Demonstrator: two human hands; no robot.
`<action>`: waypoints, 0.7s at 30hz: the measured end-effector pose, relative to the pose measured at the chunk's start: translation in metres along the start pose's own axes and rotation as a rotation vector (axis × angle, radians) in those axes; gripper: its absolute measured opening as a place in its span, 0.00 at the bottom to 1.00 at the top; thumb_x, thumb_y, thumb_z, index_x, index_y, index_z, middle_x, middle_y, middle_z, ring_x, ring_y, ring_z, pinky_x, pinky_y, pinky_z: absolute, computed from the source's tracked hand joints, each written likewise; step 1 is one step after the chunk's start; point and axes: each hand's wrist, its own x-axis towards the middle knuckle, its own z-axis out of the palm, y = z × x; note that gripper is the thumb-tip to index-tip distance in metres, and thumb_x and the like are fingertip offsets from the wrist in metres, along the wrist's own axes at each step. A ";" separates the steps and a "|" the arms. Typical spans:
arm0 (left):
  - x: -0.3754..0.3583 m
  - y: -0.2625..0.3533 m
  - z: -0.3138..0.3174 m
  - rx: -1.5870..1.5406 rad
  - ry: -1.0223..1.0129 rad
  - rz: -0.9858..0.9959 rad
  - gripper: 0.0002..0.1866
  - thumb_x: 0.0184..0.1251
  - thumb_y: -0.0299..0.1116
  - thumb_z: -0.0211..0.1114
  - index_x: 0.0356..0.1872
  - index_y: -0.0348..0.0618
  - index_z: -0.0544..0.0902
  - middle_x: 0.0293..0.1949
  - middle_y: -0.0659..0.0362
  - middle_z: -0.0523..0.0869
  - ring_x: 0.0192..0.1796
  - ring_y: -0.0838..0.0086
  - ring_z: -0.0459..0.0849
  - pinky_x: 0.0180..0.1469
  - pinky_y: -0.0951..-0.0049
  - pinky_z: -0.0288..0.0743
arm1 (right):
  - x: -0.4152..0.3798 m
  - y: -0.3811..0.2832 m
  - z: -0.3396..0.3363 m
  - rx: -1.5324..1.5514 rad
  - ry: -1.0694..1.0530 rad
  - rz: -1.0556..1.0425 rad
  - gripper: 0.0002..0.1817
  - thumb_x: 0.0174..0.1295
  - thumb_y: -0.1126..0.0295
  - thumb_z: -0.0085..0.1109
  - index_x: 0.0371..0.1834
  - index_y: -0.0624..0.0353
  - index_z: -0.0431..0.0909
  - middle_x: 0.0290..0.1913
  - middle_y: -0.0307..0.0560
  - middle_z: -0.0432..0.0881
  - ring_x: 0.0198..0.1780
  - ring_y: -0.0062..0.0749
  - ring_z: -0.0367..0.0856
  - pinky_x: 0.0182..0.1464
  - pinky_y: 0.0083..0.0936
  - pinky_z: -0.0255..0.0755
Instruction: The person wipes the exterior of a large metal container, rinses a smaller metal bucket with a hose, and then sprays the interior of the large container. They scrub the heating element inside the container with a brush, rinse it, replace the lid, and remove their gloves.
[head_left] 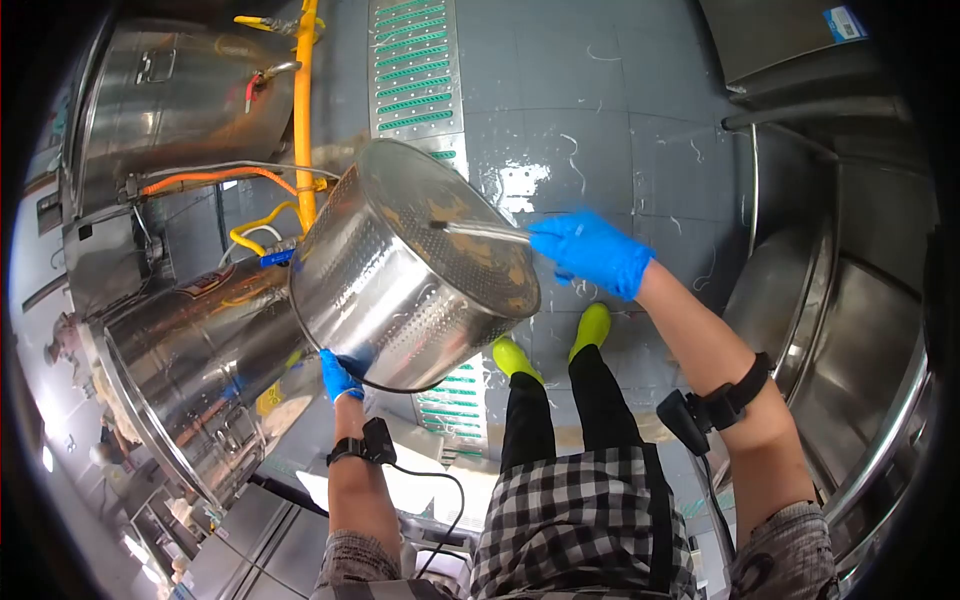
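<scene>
Left hand (340, 378): blue-gloved; clenched on the lower edge of the strainer pot (400, 290), which is held tilted above a large steel pot (190, 380)
Right hand (590, 250): blue-gloved; closed around a metal tool (480, 232) reaching inside the pot's mouth
Floor (620, 130): wet grey tiles; green drain grate (410, 60) seen beyond

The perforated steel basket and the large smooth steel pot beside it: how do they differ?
The perforated steel basket has rows of small holes; the large smooth steel pot has plain walls. The basket is held up, tilted, by the left hand, and the right hand pokes a metal utensil into it; no hand touches the pot. Both are shiny cylinders.
</scene>
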 end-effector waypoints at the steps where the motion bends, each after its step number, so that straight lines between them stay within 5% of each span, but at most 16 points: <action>1: 0.000 0.001 0.003 0.001 -0.001 0.000 0.20 0.56 0.51 0.50 0.24 0.43 0.72 0.20 0.59 0.75 0.23 0.67 0.74 0.33 0.65 0.73 | -0.005 0.012 -0.004 0.001 0.001 0.000 0.14 0.53 0.66 0.47 0.39 0.63 0.71 0.29 0.50 0.73 0.26 0.29 0.74 0.32 0.23 0.70; 3: 0.002 0.005 0.014 0.002 0.017 0.027 0.19 0.56 0.51 0.51 0.19 0.46 0.68 0.15 0.62 0.70 0.18 0.70 0.70 0.30 0.67 0.72 | -0.014 0.050 -0.009 -0.375 -0.002 -0.306 0.13 0.53 0.66 0.45 0.37 0.63 0.71 0.27 0.54 0.74 0.27 0.31 0.75 0.34 0.25 0.70; 6: -0.001 0.014 0.024 -0.043 -0.030 -0.013 0.19 0.56 0.51 0.50 0.32 0.43 0.72 0.27 0.58 0.76 0.27 0.69 0.74 0.34 0.67 0.71 | -0.037 0.093 -0.012 -0.392 0.026 -0.299 0.13 0.53 0.66 0.45 0.36 0.63 0.71 0.27 0.56 0.75 0.26 0.36 0.77 0.33 0.26 0.71; 8: 0.007 0.016 0.025 -0.057 -0.043 -0.021 0.21 0.56 0.51 0.50 0.38 0.42 0.72 0.32 0.57 0.77 0.31 0.69 0.76 0.37 0.68 0.71 | -0.050 0.106 -0.011 -0.131 0.081 0.167 0.13 0.53 0.67 0.46 0.35 0.65 0.72 0.26 0.56 0.75 0.24 0.36 0.77 0.30 0.26 0.72; 10: 0.025 0.019 0.016 0.064 0.027 -0.084 0.26 0.56 0.52 0.49 0.47 0.40 0.68 0.42 0.56 0.74 0.41 0.68 0.74 0.44 0.68 0.68 | -0.047 0.148 -0.007 -0.106 0.139 0.174 0.13 0.54 0.67 0.46 0.35 0.65 0.72 0.26 0.56 0.75 0.24 0.36 0.77 0.28 0.26 0.72; 14: 0.059 0.019 0.003 0.126 0.047 -0.114 0.26 0.57 0.53 0.47 0.47 0.41 0.68 0.44 0.56 0.73 0.43 0.67 0.73 0.48 0.68 0.65 | -0.051 0.161 0.020 0.051 0.313 0.165 0.13 0.55 0.66 0.44 0.35 0.64 0.73 0.24 0.56 0.74 0.21 0.33 0.77 0.26 0.24 0.72; 19: 0.031 0.038 0.032 -0.016 -0.120 -0.118 0.23 0.57 0.51 0.47 0.44 0.43 0.70 0.42 0.55 0.74 0.41 0.64 0.74 0.45 0.65 0.66 | -0.082 0.106 0.069 0.060 0.152 0.144 0.11 0.56 0.69 0.43 0.35 0.63 0.74 0.23 0.48 0.74 0.20 0.30 0.75 0.24 0.21 0.71; 21: 0.036 0.041 0.032 0.013 -0.084 -0.147 0.20 0.57 0.51 0.47 0.37 0.45 0.72 0.35 0.56 0.76 0.37 0.65 0.75 0.42 0.65 0.68 | -0.087 0.107 0.100 0.229 0.121 -0.043 0.10 0.57 0.70 0.44 0.35 0.63 0.74 0.22 0.44 0.73 0.18 0.24 0.72 0.23 0.18 0.70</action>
